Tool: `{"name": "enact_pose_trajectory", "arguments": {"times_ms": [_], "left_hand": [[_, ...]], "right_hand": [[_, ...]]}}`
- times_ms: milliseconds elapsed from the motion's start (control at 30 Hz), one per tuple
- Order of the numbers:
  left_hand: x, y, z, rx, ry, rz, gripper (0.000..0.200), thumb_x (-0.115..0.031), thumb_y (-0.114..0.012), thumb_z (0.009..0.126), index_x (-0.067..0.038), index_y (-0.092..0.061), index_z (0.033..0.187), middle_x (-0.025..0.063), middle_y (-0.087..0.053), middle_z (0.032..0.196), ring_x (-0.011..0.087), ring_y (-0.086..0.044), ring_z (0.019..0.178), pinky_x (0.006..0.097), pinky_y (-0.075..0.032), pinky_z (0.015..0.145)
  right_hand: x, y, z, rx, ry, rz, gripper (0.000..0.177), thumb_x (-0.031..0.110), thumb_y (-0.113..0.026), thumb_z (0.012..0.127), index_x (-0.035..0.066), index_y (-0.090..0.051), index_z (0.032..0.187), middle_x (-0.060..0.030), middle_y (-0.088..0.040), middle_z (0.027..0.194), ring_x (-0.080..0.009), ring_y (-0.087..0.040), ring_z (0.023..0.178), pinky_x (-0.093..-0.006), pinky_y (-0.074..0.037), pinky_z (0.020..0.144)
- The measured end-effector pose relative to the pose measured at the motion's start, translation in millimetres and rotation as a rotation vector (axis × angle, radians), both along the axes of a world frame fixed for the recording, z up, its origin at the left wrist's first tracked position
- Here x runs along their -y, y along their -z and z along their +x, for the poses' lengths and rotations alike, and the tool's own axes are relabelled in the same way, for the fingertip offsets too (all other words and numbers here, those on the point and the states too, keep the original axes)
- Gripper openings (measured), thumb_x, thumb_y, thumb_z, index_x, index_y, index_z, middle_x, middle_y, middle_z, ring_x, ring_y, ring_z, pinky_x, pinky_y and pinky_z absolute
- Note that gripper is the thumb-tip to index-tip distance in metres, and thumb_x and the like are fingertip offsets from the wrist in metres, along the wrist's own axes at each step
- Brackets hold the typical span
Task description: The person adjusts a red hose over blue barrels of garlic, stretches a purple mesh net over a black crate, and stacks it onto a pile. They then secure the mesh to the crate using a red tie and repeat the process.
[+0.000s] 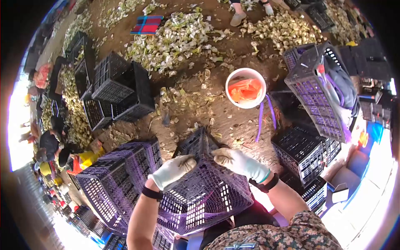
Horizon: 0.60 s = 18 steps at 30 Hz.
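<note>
In the head view a black plastic crate [194, 143] stands in front of me with one corner pointing away. Purple mesh netting [227, 192] is stretched over its near part. My left hand [175, 170], in a white glove, is closed on the netting at the left of that corner. On the corner's other side my right hand [238, 163], gloved too, has its fingers curled onto the netting at the crate's rim. The fingertips of both hands are partly hidden. To the left stands another net-wrapped crate [121, 168].
A white bucket [246, 105] with an orange bag [246, 90] stands ahead, purple strips hanging from it. Black crates are stacked left [111, 79] and right [298, 152]. Garlic bulbs [287, 31] and pale peelings [175, 39] cover the ground beyond. Other people sit at far left.
</note>
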State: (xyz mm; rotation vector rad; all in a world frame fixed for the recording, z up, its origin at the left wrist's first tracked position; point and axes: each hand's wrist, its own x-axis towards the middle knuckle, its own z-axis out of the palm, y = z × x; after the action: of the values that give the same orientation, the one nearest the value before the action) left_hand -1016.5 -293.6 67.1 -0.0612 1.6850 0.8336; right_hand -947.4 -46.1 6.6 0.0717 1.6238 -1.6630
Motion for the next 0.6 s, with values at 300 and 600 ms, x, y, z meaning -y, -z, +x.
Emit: {"name": "enact_pose_trajectory", "arguments": {"times_ms": [300, 600], "left_hand": [[-32.2, 1.7, -45.9, -0.32, -0.182, 0.093, 0.008, -0.006, -0.07, 0.08, -0.002, -0.071, 0.087, 0.0024, -0.069, 0.077, 0.009, -0.06, 0.069, 0.0236, -0.048, 0.064], [-16.8, 47.2, -40.0, -0.618, -0.225, 0.007, 0.034, -0.014, -0.069, 0.082, -0.006, -0.062, 0.114, 0.0085, -0.066, 0.111, 0.0175, -0.063, 0.099, 0.0288, -0.048, 0.087]], "right_hand": [[11.4, 25.5, 4.2, 0.027, 0.127, -0.275, 0.039, 0.021, -0.061, 0.092, 0.0, -0.054, 0.124, -0.0068, -0.062, 0.113, -0.0104, -0.058, 0.097, -0.0241, -0.047, 0.083], [-8.4, 41.9, 4.5, 0.616, 0.521, -0.326, 0.016, 0.02, -0.064, 0.09, 0.005, -0.066, 0.096, -0.0005, -0.063, 0.07, -0.0097, -0.054, 0.056, -0.0234, -0.039, 0.046]]}}
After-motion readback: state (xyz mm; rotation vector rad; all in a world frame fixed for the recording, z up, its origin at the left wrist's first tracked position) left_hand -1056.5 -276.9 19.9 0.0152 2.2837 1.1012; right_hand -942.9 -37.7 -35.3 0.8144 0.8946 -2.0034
